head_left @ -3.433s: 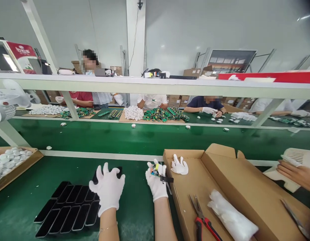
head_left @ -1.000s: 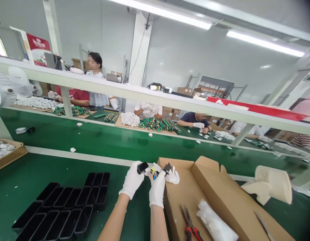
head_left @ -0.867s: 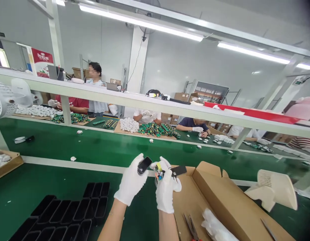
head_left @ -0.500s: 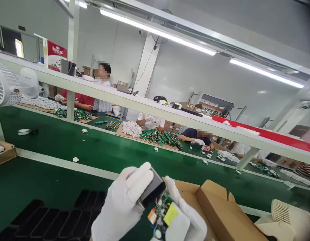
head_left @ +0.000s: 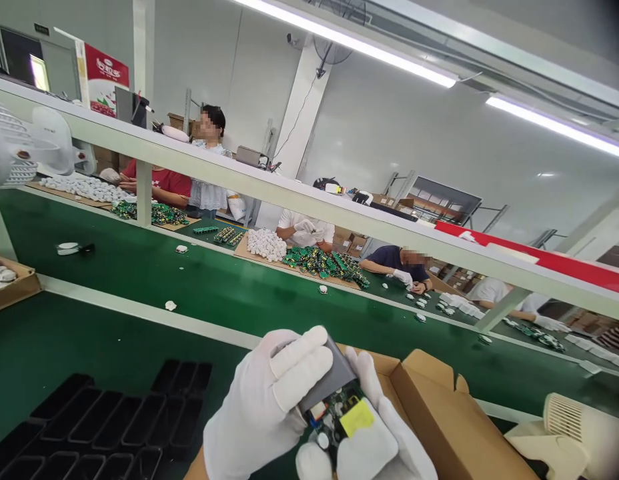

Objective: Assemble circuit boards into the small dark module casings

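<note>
A green tabletop runs across a bright workshop, with black trays lying on it. Low in the view, the gloved left hand has its grip closed on a dark casing. The casing's long axis tilts up-right, over the circuit board pinched in the right hand.

Left hand, white-gloved, closed round a dark casing, fingers laid over its top. Right hand, also gloved, gripping a circuit board with a yellow part, its upper end tucked inside the casing. Black trays on the green surface to the left; open carton just right of the hands; cream fan beyond it
</note>
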A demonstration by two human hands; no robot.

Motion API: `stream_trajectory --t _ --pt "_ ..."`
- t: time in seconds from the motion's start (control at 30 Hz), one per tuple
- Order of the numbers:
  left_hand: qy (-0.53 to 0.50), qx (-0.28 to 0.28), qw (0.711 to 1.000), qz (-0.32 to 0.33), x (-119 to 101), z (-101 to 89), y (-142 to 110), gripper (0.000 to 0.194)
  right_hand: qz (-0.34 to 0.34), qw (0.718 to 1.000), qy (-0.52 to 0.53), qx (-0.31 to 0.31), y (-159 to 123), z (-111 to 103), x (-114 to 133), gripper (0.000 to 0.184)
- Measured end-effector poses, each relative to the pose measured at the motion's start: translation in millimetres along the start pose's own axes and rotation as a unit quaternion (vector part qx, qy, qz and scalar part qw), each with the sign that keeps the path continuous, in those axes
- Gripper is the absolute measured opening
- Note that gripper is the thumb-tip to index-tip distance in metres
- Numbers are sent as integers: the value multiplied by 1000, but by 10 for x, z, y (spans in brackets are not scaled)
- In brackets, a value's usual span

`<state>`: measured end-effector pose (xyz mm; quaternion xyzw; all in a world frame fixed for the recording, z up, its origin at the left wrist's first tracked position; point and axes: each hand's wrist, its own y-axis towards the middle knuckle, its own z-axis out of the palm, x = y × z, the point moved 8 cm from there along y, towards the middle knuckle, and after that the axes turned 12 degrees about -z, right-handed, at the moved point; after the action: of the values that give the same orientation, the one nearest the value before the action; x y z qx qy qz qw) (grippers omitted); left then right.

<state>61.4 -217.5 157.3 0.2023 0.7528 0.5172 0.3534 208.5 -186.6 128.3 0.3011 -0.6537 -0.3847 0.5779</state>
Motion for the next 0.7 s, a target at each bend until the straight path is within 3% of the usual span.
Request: stream_trajectory --t 0.23,0.37,0.47,0.53,0.63,0.7 --pt "-37 -19 997 -63 48 53 1 64 -2 996 -7 -88 69 17 -105 35" --pt "-3 -61 988 -141 213 18 -16 65 36 999 -7 5 93 158 -165 40" --pt "31 -73 990 -116 221 -13 -24 68 15 999 -4 39 109 127 -104 54" --pt "19 -29 996 -87 195 25 -15 70 -7 998 22 50 127 110 -58 64" --pt "-30 85 988 -122 243 150 -14 78 -1 996 68 52 140 97 -46 69" --pt "-33 123 982 -140 263 189 -24 77 17 996 72 50 133 88 -41 69"
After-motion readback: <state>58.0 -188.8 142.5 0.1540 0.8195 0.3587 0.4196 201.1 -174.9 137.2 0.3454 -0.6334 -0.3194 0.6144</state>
